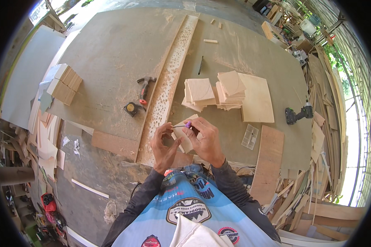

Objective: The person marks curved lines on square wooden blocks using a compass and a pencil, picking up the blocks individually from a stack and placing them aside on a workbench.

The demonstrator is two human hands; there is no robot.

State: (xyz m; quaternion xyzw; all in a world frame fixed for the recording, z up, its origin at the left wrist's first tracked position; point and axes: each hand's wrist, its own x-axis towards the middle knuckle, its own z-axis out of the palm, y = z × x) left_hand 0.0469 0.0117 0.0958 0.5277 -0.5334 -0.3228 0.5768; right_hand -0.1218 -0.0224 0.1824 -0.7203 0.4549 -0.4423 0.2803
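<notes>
My right hand point(207, 140) pinches a small purple-ended tool point(188, 124) with a thin dark shaft; its exact kind is too small to tell. The shaft points left, and the closed thumb and fingers of my left hand point(164, 145) meet around its tip. Whether something tiny sits there is hidden. Below both hands, a thin square wood piece point(185, 142) lies at the near edge of the worktable. Just beyond them stand two stacks of square wood pieces, the left stack point(200, 89) and the right stack point(231, 84), some with a curved line drawn on them.
A long perforated board point(169, 76) crosses the table. Left of it lie a claw hammer point(144, 88) and a tape measure point(130, 108). To the right are a wooden panel point(257, 99), a clear compartment box point(250, 136) and a cordless drill point(299, 113). A block stack point(65, 84) stands far left.
</notes>
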